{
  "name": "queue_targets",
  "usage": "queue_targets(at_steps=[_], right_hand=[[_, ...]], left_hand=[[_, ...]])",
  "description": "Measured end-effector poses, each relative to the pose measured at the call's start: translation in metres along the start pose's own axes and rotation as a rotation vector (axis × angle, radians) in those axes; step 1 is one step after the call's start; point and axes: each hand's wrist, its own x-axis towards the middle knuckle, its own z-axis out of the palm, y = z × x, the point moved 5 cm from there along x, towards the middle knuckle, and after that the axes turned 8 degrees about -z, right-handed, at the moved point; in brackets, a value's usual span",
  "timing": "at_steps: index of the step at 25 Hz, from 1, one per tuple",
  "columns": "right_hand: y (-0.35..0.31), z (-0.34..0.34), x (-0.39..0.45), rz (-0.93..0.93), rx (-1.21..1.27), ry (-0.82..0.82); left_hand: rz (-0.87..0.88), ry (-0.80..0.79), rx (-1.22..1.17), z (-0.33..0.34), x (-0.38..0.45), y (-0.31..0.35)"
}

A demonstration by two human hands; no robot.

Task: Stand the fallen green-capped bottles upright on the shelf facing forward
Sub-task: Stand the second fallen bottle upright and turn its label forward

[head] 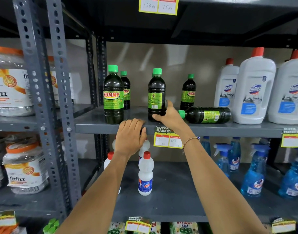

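Several dark bottles with green caps stand on the grey shelf [97, 123]. The front-left bottle [113, 97] shows its SUNNY label forward. The middle bottle [156, 95] stands upright with its back label and barcode facing me. My right hand [169, 115] rests against its base, thumb and fingers spread around the lower part. One bottle [206, 114] lies on its side to the right, cap pointing left, close to my right wrist. Two more stand further back [125, 90] [188, 92]. My left hand [130, 134] rests palm down on the shelf's front edge, holding nothing.
Large white Domex jugs [254, 88] crowd the right of the same shelf, touching the fallen bottle's base. Below stand small white bottles with red caps [145, 173] and blue spray bottles [253, 171]. Price tags [167, 137] hang from the shelf edge. A grey upright post [58, 92] is at left.
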Motion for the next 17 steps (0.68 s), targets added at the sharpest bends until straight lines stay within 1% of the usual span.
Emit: queue_targets(at_steps=[3, 5, 10, 15, 17], right_hand=[[-0.0024, -0.0004, -0.0023, -0.063, -0.059, 0.040], [-0.0032, -0.0006, -0.0023, -0.066, -0.060, 0.052], [-0.0023, -0.0008, 0.0007, -0.022, -0.054, 0.017], [-0.0055, 0.0026, -0.0018, -0.072, -0.176, 0.112], [-0.0057, 0.0029, -0.0009, -0.040, -0.136, 0.085]], left_hand=[[-0.008, 0.021, -0.019, 0.0001, -0.0006, -0.0006], [-0.013, 0.019, -0.027, 0.0002, 0.0002, -0.0003], [-0.022, 0.010, -0.022, 0.0018, -0.0009, -0.0006], [-0.033, 0.015, -0.036, 0.0008, -0.0006, -0.0010], [-0.037, 0.013, -0.039, 0.0000, -0.0010, 0.0000]])
